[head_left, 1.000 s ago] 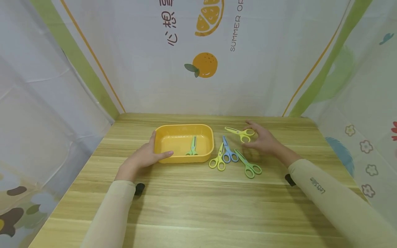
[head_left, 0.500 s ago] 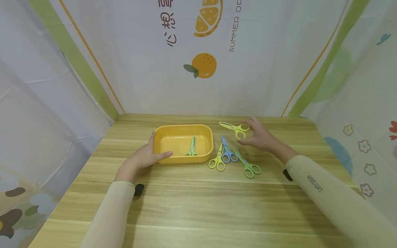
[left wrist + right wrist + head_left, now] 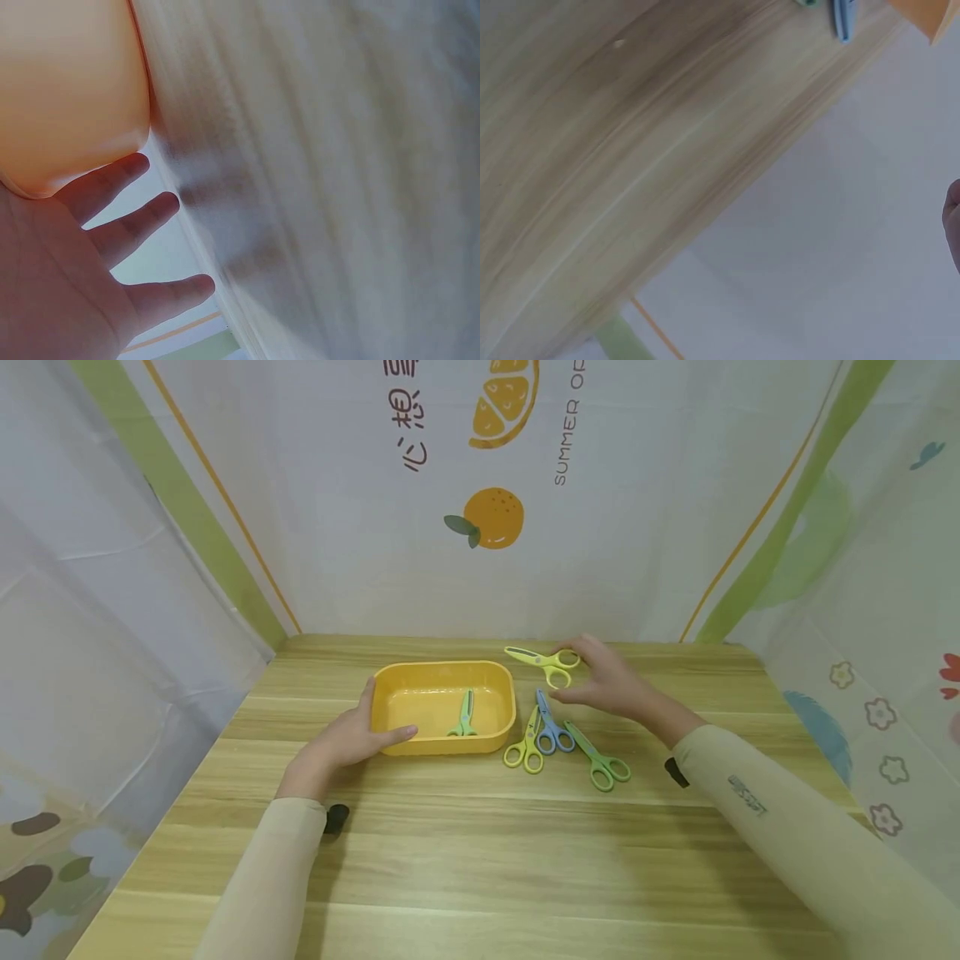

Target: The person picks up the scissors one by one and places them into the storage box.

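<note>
My right hand [image 3: 603, 678] pinches a pair of yellow scissors [image 3: 543, 662] by the handles, above the table's far side. The blades point left toward the yellow tray [image 3: 431, 746]. My left hand [image 3: 348, 737] rests against the tray's near left corner, its thumb lying across the front rim. In the left wrist view, the left hand's fingers [image 3: 135, 229] are straight and spread beside the tray wall [image 3: 75, 82]. Inside the tray lie light green scissors [image 3: 466, 714], their handles partly hidden by the front wall. Only a bit of the right hand shows in the right wrist view.
Right of the tray, another pair of yellow scissors [image 3: 528, 743], blue scissors [image 3: 551, 727] and green scissors [image 3: 597, 758] lie close together on the wooden table [image 3: 480, 860]. A printed white curtain [image 3: 600, 568] hangs behind the table's far edge.
My right hand has carried the yellow scissors leftward and slightly farther back, closer to the tray's far right corner. The left hand and the tray have stayed in place.
</note>
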Available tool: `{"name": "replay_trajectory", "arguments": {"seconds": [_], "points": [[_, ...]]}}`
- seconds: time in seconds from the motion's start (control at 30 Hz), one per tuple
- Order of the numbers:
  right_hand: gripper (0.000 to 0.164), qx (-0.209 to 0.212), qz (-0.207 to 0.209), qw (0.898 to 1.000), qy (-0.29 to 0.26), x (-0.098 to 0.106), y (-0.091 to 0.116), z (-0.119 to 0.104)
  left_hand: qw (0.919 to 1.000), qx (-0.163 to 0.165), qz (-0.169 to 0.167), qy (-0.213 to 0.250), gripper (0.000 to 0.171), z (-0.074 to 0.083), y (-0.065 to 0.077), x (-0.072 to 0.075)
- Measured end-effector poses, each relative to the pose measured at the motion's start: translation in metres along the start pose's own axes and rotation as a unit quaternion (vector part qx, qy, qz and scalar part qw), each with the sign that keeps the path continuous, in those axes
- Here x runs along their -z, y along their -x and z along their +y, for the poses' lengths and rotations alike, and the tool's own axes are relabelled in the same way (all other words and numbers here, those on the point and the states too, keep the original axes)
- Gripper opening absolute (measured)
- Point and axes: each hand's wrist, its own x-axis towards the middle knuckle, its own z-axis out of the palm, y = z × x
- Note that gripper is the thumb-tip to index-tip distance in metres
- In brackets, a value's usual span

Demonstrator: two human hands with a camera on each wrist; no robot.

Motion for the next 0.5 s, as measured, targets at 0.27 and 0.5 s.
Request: {"name": "replay_trajectory", "arguments": {"seconds": [0.27, 0.5], "points": [[0.062, 0.023, -0.017, 1.000, -0.006, -0.004, -0.015, -0.017, 0.9999, 0.004, -0.008, 0.010, 0.139, 0.000, 0.000, 0.001], [0.061, 0.024, -0.037, 0.999, -0.022, -0.007, -0.025, -0.033, 1.0000, 0.002, -0.004, 0.008, 0.139, -0.001, -0.001, 0.001]]}}
